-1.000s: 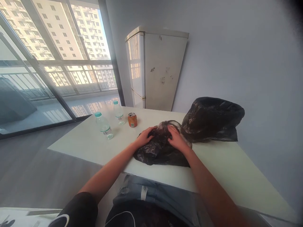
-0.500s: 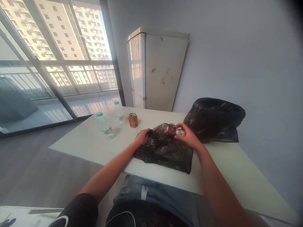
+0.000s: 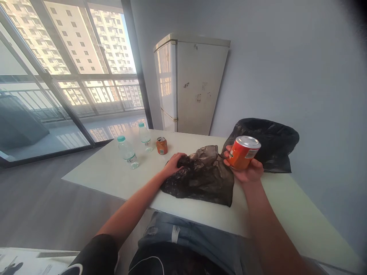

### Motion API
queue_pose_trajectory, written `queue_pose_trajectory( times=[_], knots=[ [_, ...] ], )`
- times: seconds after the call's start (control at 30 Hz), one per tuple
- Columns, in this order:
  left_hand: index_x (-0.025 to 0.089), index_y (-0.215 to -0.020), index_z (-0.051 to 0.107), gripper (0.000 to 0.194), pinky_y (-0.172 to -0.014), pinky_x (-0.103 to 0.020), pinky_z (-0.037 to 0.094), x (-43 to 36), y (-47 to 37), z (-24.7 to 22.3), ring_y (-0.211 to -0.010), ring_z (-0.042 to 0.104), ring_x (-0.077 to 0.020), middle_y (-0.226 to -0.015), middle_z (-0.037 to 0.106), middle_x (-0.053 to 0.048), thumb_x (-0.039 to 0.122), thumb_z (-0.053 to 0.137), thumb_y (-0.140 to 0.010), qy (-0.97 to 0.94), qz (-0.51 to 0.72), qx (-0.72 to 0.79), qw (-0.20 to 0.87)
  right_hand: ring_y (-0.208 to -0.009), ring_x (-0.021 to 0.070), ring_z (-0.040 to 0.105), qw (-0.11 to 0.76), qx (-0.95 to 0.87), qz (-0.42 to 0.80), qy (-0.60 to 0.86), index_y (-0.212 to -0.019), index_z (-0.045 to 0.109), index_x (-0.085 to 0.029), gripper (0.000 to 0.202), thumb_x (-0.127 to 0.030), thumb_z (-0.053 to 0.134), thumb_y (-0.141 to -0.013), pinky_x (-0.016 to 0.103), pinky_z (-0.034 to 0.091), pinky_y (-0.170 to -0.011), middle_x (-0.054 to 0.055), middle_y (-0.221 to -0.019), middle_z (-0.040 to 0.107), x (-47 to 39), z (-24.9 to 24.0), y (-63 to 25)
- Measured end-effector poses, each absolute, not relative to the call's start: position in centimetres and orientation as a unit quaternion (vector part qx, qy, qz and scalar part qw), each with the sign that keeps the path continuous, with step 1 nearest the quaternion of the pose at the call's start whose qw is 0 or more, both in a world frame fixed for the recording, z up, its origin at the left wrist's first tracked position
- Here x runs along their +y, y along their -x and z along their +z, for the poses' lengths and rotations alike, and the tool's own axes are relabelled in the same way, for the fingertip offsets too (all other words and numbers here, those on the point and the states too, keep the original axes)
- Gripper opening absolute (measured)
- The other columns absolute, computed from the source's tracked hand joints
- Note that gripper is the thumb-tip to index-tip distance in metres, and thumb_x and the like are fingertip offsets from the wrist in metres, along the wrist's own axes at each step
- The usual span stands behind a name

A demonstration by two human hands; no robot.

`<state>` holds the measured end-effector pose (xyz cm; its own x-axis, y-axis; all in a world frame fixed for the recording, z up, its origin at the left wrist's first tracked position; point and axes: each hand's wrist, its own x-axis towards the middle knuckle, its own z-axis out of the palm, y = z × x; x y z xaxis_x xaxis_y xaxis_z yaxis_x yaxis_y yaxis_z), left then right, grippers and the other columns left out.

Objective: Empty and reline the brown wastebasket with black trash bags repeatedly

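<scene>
Head view — can [image 3: 241, 156] aloft, bag [image 3: 203, 181] near edge [image 3: 195, 217]

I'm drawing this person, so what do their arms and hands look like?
The left hand and right hand wear no gloves. The left arm wears a short black sleeve with a curved white stripe. No sleeve shows on the right arm.

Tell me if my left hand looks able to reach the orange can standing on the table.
Probably yes: your left hand touches the near black bag, and the standing can is just beyond the hand, with bare table between. The two bottles stand left of that can, seemingly not blocking.
</scene>
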<state>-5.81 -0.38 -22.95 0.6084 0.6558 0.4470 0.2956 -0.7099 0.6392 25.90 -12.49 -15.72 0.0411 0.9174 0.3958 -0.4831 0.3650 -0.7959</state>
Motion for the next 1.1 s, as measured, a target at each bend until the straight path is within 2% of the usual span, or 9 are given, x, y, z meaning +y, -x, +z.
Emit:
queue_pose_trajectory(
  times=[0.13,0.27,0.37,0.5,0.6,0.8,0.87,0.97,1.1],
  knots=[
    [0.021,-0.154,0.046,0.056,-0.122,-0.050,0.039,-0.8,6.4,-22.0,-0.144,0.051,-0.0298,-0.155,0.056,-0.014,0.042,0.049,-0.101,-0.833,0.397,0.220,0.316,-0.095,0.0293,0.070,0.682,-0.463,0.510,0.244,-0.129,0.063,-0.030,0.070,-0.051,0.084,-0.065,0.040,0.059,-0.069,0.009,-0.117,0.070,-12.3,-16.3,-25.9],
    [0.020,-0.129,0.065,0.042,-0.112,-0.048,0.048,-1.5,6.7,-19.8,-0.129,0.061,-0.0290,-0.134,0.068,-0.014,0.047,0.042,-0.107,-0.765,0.514,0.220,0.320,-0.094,0.0247,0.070,0.685,-0.471,0.483,0.275,-0.128,0.057,-0.034,0.076,-0.044,0.093,-0.063,0.038,0.060,-0.077,0.004,-0.116,0.069,-11.7,-16.6,-24.2],
    [0.020,-0.116,0.068,0.041,-0.100,-0.043,0.054,-3.2,7.0,-17.0,-0.116,0.064,-0.0257,-0.123,0.069,-0.012,0.049,0.040,-0.109,-0.717,0.586,0.265,0.270,-0.103,0.0246,0.070,0.685,-0.517,0.412,0.306,-0.118,0.058,-0.033,0.070,-0.045,0.097,-0.062,0.037,0.060,-0.087,0.004,-0.121,0.068,-11.4,-16.5,-23.1],
    [0.024,-0.144,0.055,0.054,-0.110,-0.049,0.049,-7.2,6.1,-13.1,-0.136,0.056,-0.0311,-0.147,0.059,-0.014,0.057,0.054,-0.103,-0.833,0.453,0.232,0.217,-0.118,0.0298,0.066,0.602,-0.621,0.375,0.336,-0.119,0.065,-0.029,0.068,-0.045,0.099,-0.063,0.042,0.058,-0.099,0.007,-0.127,0.067,-11.5,-16.6,-21.9],
    [0.025,-0.153,0.045,0.075,-0.110,-0.054,0.048,-10.2,4.3,-12.3,-0.132,0.058,-0.0355,-0.146,0.061,-0.015,0.058,0.073,-0.091,-0.900,0.329,0.256,0.125,-0.117,0.0299,0.066,0.577,-0.654,0.366,0.326,-0.124,0.063,-0.029,0.081,-0.047,0.103,-0.056,0.044,0.055,-0.103,0.007,-0.125,0.067,-11.5,-17.0,-20.8],
    [0.026,-0.152,0.043,0.068,-0.100,-0.045,0.057,-12.0,3.5,-14.9,-0.117,0.067,-0.0283,-0.135,0.067,-0.011,0.043,0.074,-0.094,-0.845,0.404,0.340,0.084,-0.125,0.0296,0.062,0.597,-0.629,0.416,0.275,-0.145,0.045,-0.035,0.108,-0.068,0.096,-0.056,0.042,0.055,-0.101,0.011,-0.149,0.058,-11.2,-17.4,-19.2],
    [0.026,-0.146,0.049,0.062,-0.097,-0.041,0.059,-11.6,5.1,-15.8,-0.114,0.069,-0.0261,-0.133,0.068,-0.010,0.041,0.076,-0.092,-0.797,0.461,0.383,0.076,-0.117,0.0269,0.063,0.585,-0.632,0.378,0.340,-0.139,0.054,-0.032,0.086,-0.071,0.087,-0.070,0.041,0.055,-0.097,0.011,-0.143,0.062,-11.0,-17.6,-19.4],
    [0.023,-0.138,0.056,0.058,-0.088,-0.040,0.063,-10.3,8.5,-17.3,-0.108,0.071,-0.0257,-0.123,0.070,-0.010,0.041,0.080,-0.087,-0.708,0.530,0.462,0.071,-0.103,0.0250,0.064,0.508,-0.670,0.256,0.477,-0.110,0.069,-0.026,0.039,-0.058,0.076,-0.089,0.041,0.052,-0.096,0.007,-0.113,0.072,-10.6,-18.1,-19.8],
    [0.021,-0.131,0.058,0.057,-0.082,-0.042,0.063,-8.0,13.0,-20.1,-0.098,0.073,-0.0271,-0.117,0.072,-0.011,0.044,0.081,-0.083,-0.611,0.526,0.583,0.104,-0.104,0.0267,0.062,0.435,-0.715,0.126,0.532,-0.098,0.069,-0.023,0.021,-0.043,0.065,-0.097,0.043,0.048,-0.099,0.007,-0.104,0.072,-10.0,-19.1,-19.9]
  ],
)
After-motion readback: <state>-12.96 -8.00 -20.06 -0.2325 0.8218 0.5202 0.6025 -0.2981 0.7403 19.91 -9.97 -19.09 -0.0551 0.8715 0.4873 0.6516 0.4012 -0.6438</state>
